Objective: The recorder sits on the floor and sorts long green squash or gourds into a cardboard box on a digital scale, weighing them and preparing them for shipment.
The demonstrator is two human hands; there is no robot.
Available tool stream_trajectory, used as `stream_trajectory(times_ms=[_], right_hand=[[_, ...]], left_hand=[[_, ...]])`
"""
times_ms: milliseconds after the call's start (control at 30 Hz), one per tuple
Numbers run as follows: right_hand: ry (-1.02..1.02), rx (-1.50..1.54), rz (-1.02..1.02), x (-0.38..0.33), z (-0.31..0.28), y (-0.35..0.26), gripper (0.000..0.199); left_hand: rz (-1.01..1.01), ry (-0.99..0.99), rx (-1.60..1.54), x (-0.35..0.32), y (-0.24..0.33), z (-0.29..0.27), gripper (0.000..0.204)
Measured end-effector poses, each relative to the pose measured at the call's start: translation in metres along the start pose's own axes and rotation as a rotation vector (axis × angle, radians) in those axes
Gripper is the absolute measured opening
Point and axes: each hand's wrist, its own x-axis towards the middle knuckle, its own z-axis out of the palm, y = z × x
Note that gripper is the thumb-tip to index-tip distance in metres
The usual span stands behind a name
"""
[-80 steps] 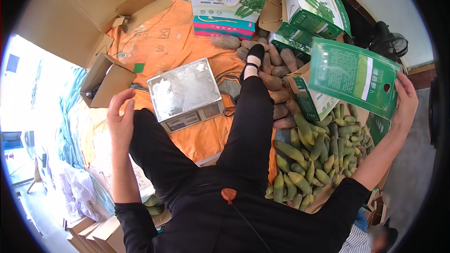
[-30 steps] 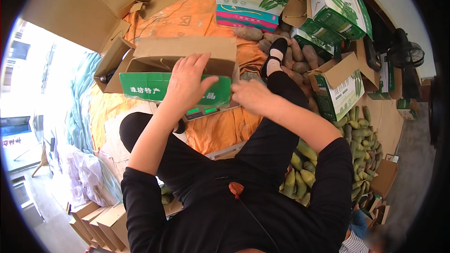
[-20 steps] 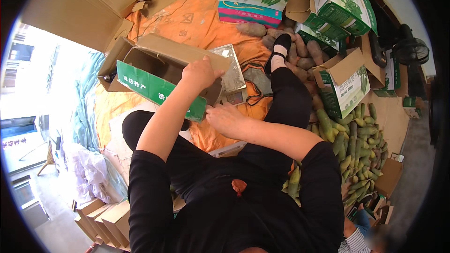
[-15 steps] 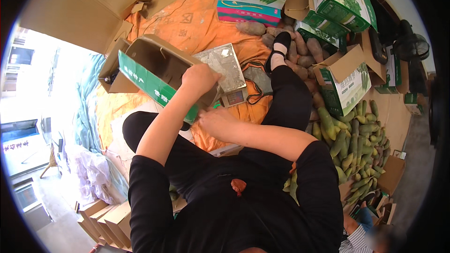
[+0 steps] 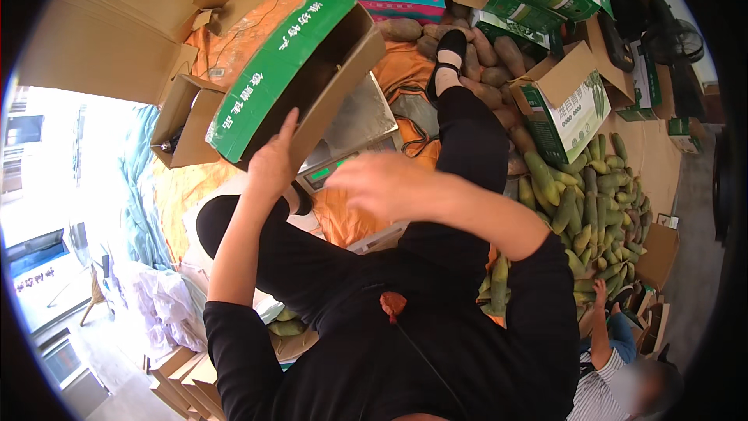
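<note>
My left hand point(image 5: 271, 165) grips the near edge of an open cardboard box point(image 5: 336, 87), its index finger stretched along the wall. A green flap point(image 5: 280, 70) with white lettering stands along the box's left side; the dark inside shows no contents I can make out. Partly beneath the box is a scale with a metal plate point(image 5: 365, 118) and a lit green display point(image 5: 320, 175). My right hand point(image 5: 382, 185), a little blurred, hovers near the scale's front, its fingers loosely apart and holding nothing.
Green radishes point(image 5: 596, 218) are heaped at the right, darker roots point(image 5: 487, 78) beyond my foot. Printed cartons point(image 5: 565, 109) stand at the far right. A smaller open box point(image 5: 187, 121) is left of mine. At lower right a co-worker's hand point(image 5: 599, 292) reaches toward the radishes.
The box has shifted away from me and turned, its green flap now upright on the far left. My right hand has let go of it; my left hand has slid left and nearer. The scale display shows.
</note>
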Motion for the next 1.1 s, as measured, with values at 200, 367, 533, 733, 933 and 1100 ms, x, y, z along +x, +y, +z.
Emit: stream_trajectory(times_ms=[200, 367, 533, 733, 933, 1100], right_hand=[[0.475, 0.197, 0.433, -0.06, -0.087, 0.018, 0.027], [0.589, 0.192, 0.57, -0.089, -0.099, 0.03, 0.028], [0.612, 0.129, 0.621, -0.107, -0.102, 0.039, 0.028], [0.71, 0.126, 0.697, -0.134, -0.093, 0.065, 0.027], [0.739, 0.07, 0.832, -0.181, -0.06, 0.104, 0.024], [0.765, 0.245, 1.067, -0.226, -0.018, 0.128, 0.021]], left_hand=[[-0.111, 0.074, -0.134, 0.022, -0.009, 0.021, 0.069], [-0.1, 0.057, 0.05, 0.045, -0.009, 0.042, 0.039], [-0.053, 0.128, -0.051, 0.041, -0.016, 0.026, 0.032], [0.046, -0.005, -0.178, 0.017, -0.009, 0.014, 0.035], [0.03, -0.011, -0.243, 0.006, -0.013, -0.006, 0.047], [-0.022, 0.112, -0.064, -0.004, -0.008, -0.032, 0.072]])
